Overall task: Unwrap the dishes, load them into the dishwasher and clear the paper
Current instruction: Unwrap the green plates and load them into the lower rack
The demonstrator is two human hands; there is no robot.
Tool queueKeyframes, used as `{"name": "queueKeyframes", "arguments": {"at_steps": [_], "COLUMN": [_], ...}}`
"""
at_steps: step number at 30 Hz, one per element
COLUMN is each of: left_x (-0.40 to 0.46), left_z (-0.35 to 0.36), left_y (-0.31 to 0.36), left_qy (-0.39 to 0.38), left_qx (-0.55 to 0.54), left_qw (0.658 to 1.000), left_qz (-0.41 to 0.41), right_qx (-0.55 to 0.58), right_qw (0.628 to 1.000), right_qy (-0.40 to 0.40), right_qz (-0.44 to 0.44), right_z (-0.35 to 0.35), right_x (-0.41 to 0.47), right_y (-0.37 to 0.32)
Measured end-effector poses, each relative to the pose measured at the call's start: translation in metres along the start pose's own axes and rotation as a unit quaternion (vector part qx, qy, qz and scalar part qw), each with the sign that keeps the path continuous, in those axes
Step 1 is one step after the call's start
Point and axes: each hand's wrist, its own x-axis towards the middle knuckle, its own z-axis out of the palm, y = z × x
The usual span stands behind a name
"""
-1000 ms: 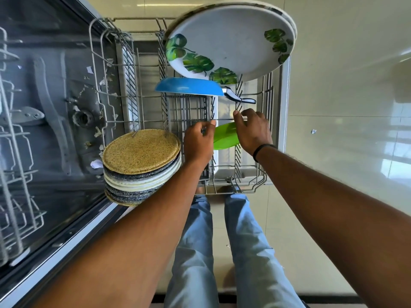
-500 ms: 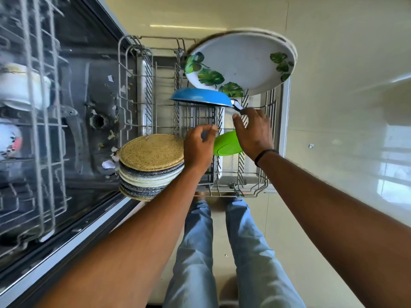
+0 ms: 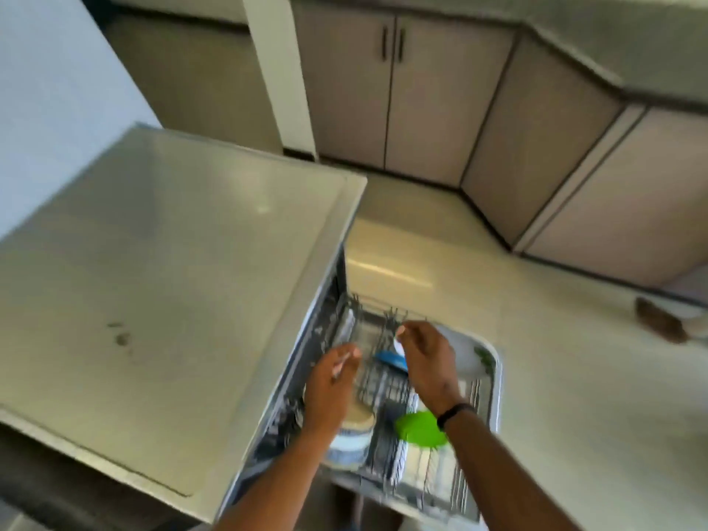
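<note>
No lettering, brand, number or sign can be read anywhere here; motion blurs the whole view, and the dishwasher top [image 3: 161, 262] and cupboard doors [image 3: 387, 90] show only plain surfaces.

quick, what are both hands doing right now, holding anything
Left hand: open, fingers relaxed above the stacked plates, holding nothing.
Right hand: fingers loosely curled above the rack; too blurred to tell whether it holds anything.

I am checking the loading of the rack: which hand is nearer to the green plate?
Right. The right hand is above the green plate, its wrist beside it; the left hand is further left, over the stacked plates.
</note>
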Motion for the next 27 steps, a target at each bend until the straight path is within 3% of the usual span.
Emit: {"name": "queueKeyframes", "arguments": {"at_steps": [3, 8, 13, 20, 27], "left_x": [-0.022, -0.049, -0.079, -0.166, -0.298], "left_z": [-0.015, -0.052, -0.107, -0.18, -0.244], "left_y": [0.039, 0.093, 0.116, 0.094, 0.056], "left_qy": [0.061, 0.163, 0.291, 0.462, 0.63], "left_qx": [-0.006, -0.097, -0.15, -0.191, -0.235], "left_qw": [0.998, 0.981, 0.943, 0.865, 0.737], "left_qz": [0.034, 0.029, 0.056, 0.053, 0.069], "right_qx": [0.067, 0.066, 0.087, 0.017, -0.05], "right_qw": [0.995, 0.975, 0.937, 0.842, 0.702], "right_qy": [-0.047, -0.166, -0.286, -0.477, -0.626], "right_qz": [-0.055, -0.135, -0.179, -0.251, -0.337], "right_z": [0.008, 0.027, 0.066, 0.146, 0.22], "right_x": [-0.016, -0.022, -0.057, -0.145, -0.284], "right_y": [-0.062, -0.144, -0.19, -0.212, -0.228]}}
